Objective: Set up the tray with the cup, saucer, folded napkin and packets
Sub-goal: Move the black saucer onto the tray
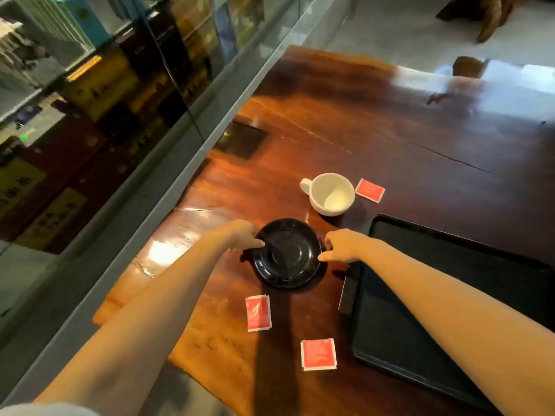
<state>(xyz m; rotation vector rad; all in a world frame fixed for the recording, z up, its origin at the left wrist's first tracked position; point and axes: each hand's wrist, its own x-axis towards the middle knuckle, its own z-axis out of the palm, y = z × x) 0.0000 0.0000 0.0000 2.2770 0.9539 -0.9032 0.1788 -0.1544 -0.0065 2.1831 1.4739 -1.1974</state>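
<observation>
A black saucer (286, 253) lies on the wooden table (390, 130). My left hand (244, 235) grips its left rim, thumb on top. My right hand (341, 246) pinches its right rim. The saucer's near edge seems slightly raised. A white cup (330, 193) stands empty just beyond it. An empty black tray (450, 310) lies to the right. Three red packets lie loose: one right of the cup (370, 190), one near the saucer's front (258, 313), one closer to me (318, 354). No napkin shows.
A glass-fronted display case (105, 115) with boxes runs along the table's left edge. A dark square inset (241, 141) sits in the tabletop at the far left. Beyond the table is a pale floor with a wooden stump.
</observation>
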